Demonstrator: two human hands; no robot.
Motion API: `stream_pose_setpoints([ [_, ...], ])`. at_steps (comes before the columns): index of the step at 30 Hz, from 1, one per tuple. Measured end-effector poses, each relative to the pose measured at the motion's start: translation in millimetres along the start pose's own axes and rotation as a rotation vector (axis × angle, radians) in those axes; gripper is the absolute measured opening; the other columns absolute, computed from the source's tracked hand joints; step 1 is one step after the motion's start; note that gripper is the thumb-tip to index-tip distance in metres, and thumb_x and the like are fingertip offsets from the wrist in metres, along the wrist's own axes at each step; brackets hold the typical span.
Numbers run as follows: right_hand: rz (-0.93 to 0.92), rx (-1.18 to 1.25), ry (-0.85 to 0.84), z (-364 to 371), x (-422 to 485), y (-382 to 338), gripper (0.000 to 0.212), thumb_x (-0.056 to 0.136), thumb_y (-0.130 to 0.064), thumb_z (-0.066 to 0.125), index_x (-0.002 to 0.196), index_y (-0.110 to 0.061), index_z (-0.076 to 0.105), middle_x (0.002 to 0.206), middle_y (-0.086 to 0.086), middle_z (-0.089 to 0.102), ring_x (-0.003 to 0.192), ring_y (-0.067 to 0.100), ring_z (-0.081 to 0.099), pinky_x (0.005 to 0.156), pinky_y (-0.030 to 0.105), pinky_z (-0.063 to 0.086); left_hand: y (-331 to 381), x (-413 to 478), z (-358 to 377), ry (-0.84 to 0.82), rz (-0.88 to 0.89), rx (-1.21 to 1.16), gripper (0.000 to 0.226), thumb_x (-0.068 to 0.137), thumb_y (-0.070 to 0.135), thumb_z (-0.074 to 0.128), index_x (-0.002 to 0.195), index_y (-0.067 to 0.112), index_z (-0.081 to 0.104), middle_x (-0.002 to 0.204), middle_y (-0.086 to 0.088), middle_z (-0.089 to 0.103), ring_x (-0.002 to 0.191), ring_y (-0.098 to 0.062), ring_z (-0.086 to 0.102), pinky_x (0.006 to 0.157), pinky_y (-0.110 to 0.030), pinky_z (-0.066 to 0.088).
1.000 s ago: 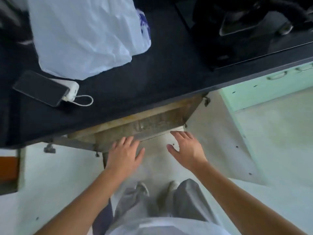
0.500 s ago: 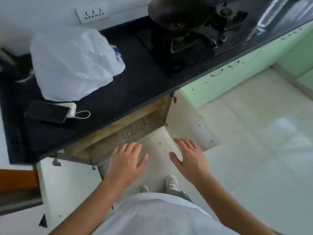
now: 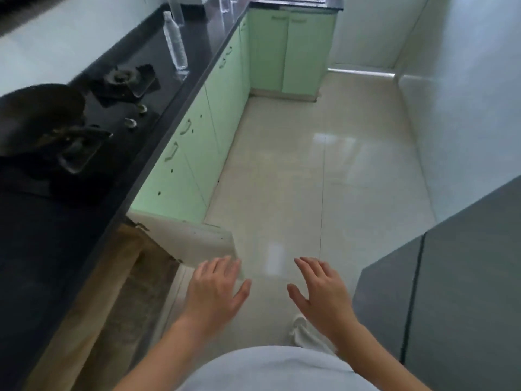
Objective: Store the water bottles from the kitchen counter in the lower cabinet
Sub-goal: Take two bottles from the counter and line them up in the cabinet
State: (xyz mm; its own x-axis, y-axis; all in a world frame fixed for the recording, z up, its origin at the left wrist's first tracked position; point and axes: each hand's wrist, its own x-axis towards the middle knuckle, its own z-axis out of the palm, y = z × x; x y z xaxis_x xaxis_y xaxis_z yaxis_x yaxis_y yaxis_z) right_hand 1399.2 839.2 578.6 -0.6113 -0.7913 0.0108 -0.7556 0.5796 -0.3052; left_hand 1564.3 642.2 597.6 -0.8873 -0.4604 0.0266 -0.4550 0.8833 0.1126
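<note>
A clear plastic water bottle (image 3: pixel 175 42) stands upright on the black kitchen counter (image 3: pixel 194 52), far ahead past the stove. More clear bottles (image 3: pixel 224 4) stand further back near the counter's corner. The lower cabinet (image 3: pixel 132 266) under the counter at my left is open, its pale door (image 3: pixel 191 238) swung out over the floor. My left hand (image 3: pixel 217 289) and my right hand (image 3: pixel 318 292) hover above the floor in front of me, fingers spread, both holding nothing. The left hand is just past the open door's corner.
A black gas stove (image 3: pixel 124 80) with a dark pan (image 3: pixel 39 114) sits on the counter at left. Green cabinet fronts (image 3: pixel 197 142) run along the tiled floor (image 3: pixel 310 170). A dark grey refrigerator (image 3: pixel 451 292) stands at my right.
My view has swung from the open cabinet and white bag to the right, down the length of the kitchen. Both hands stay open and have lifted away from the cabinet opening.
</note>
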Motion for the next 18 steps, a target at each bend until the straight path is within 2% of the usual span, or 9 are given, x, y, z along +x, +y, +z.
stream_pose_setpoints([
  [4, 0.058, 0.032, 0.058, -8.0, 22.9, 41.4, 0.058, 0.09, -0.054, 0.05, 0.131, -0.014, 0.064, 0.124, -0.004, 0.068, 0.114, 0.019, 0.061, 0.091, 0.033, 0.054, 31.2, 44.4, 4.3, -0.029, 0.015, 0.054, 0.056, 0.09, 0.054, 0.045, 0.114, 0.011, 0.072, 0.109, -0.011, 0.073, 0.094, -0.032, 0.068, 0.084, -0.046, 0.055],
  [10, 0.036, 0.083, 0.005, -14.0, 91.2, 74.6, 0.062, 0.09, -0.056, 0.045, 0.134, -0.014, 0.06, 0.128, -0.003, 0.067, 0.118, 0.021, 0.06, 0.096, 0.035, 0.053, 58.4, 91.6, 1.0, -0.049, -0.098, 0.022, 0.055, 0.092, 0.054, 0.045, 0.116, 0.012, 0.072, 0.111, -0.01, 0.074, 0.096, -0.031, 0.069, 0.083, -0.044, 0.055],
  [18, -0.006, 0.133, 0.038, -27.9, 185.7, 88.4, 0.061, 0.089, -0.054, 0.048, 0.131, -0.013, 0.061, 0.122, -0.002, 0.068, 0.113, 0.024, 0.061, 0.092, 0.037, 0.054, 36.5, 170.5, 6.5, -0.079, -0.118, 0.045, 0.058, 0.093, 0.055, 0.041, 0.116, 0.012, 0.072, 0.113, -0.009, 0.073, 0.098, -0.03, 0.07, 0.082, -0.044, 0.054],
])
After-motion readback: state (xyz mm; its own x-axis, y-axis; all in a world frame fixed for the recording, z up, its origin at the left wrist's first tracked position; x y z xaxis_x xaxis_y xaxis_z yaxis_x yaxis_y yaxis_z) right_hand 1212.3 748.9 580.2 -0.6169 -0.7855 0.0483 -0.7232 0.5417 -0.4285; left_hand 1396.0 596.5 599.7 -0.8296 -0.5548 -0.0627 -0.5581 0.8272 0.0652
